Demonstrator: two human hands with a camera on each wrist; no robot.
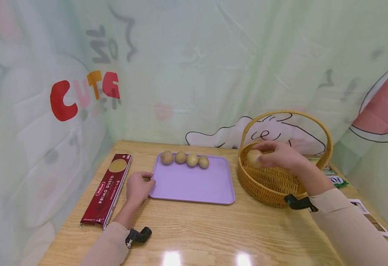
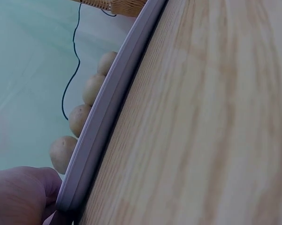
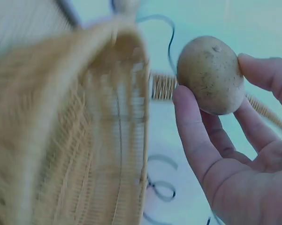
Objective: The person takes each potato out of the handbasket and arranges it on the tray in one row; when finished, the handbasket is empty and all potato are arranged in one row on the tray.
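My right hand (image 1: 281,157) pinches a potato (image 1: 254,158) between thumb and fingers, over the opening of the wicker basket (image 1: 257,190). In the right wrist view the potato (image 3: 211,75) shows whole, beside the basket's rim (image 3: 143,93). At the left edge of the purple tray (image 1: 194,184), my left hand (image 1: 140,187) grips the rim with thumb and fingers. Several potatoes (image 1: 192,160) sit in a row along the tray's far side. From the left wrist view, the tray's side (image 2: 96,117) hides the lower part of these potatoes (image 2: 94,89).
A dark red spaghetti pack (image 1: 107,188) lies left of my left hand. The basket's tall handle (image 1: 288,112) arches above my right hand. Partly hidden behind the basket is a green packet (image 1: 338,181). A flat card-like item (image 1: 371,218) lies near the table's right edge.
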